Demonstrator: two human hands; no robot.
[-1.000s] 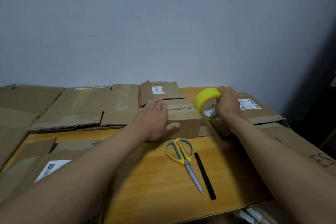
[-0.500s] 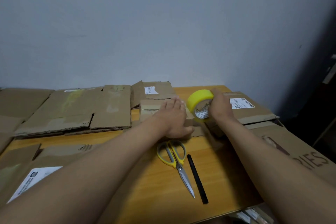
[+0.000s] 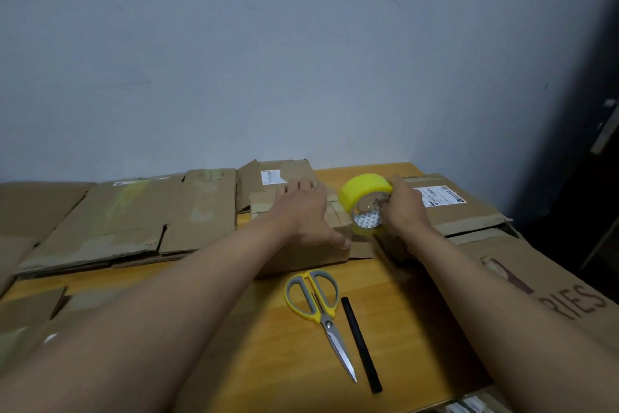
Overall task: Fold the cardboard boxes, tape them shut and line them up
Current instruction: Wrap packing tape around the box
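Observation:
A small folded cardboard box (image 3: 301, 253) stands near the middle of the wooden table (image 3: 284, 345). My left hand (image 3: 303, 211) lies flat on its top, fingers straight, thumb down the front right corner. Just right of the box, my right hand (image 3: 403, 211) grips a yellow roll of tape (image 3: 363, 196), held upright at the box's right edge. Whether a strip of tape runs onto the box is hard to tell.
Yellow-handled scissors (image 3: 318, 308) and a black stick (image 3: 361, 344) lie in front of the box. Flattened cardboard (image 3: 134, 218) covers the left side, another flat piece with a label (image 3: 278, 174) lies behind the box, and more labelled cardboard (image 3: 462, 211) is stacked on the right.
My left hand slid rightward along the box top to its right end. The tape roll in my right hand stayed close against the box's right edge.

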